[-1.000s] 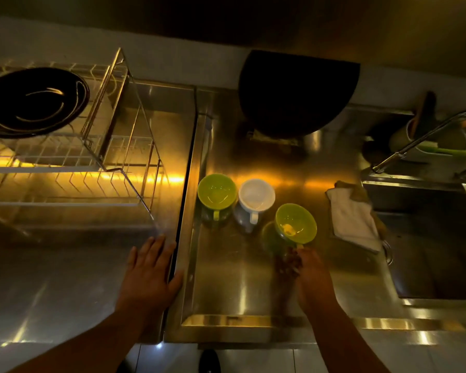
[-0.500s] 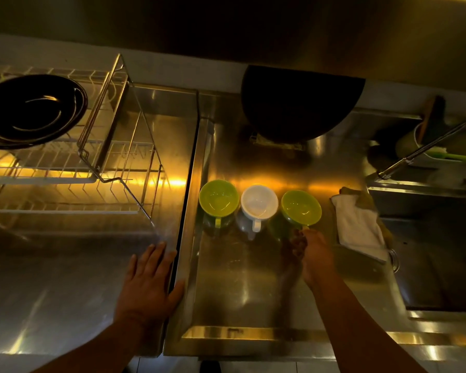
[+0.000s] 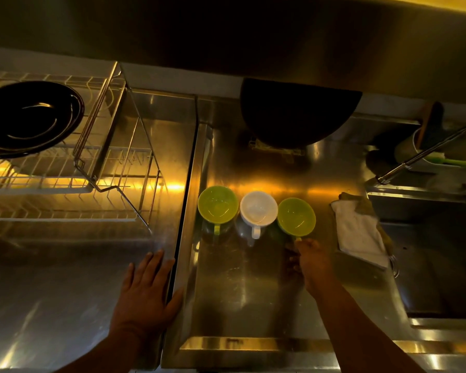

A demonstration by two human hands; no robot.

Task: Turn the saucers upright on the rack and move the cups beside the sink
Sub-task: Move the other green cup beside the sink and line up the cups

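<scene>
Three cups stand in a row on the steel drainboard [image 3: 253,286] left of the sink [image 3: 441,265]: a green cup [image 3: 218,203], a white cup [image 3: 258,209] and a second green cup [image 3: 296,216]. My right hand [image 3: 311,261] is just below the right green cup, its fingers at the cup's handle; whether they grip it is hard to tell. My left hand [image 3: 145,294] lies flat and open on the counter edge. Dark saucers [image 3: 30,119] sit stacked on the wire rack [image 3: 65,168] at the far left.
A folded white cloth [image 3: 359,232] lies between the cups and the sink. A dark round pan [image 3: 299,111] leans against the back wall. The tap [image 3: 420,154] reaches over the sink, with a utensil holder [image 3: 441,146] behind it.
My right hand carried the right green cup up and back and set it beside the white cup in the row. The left hand stayed flat on the counter.
</scene>
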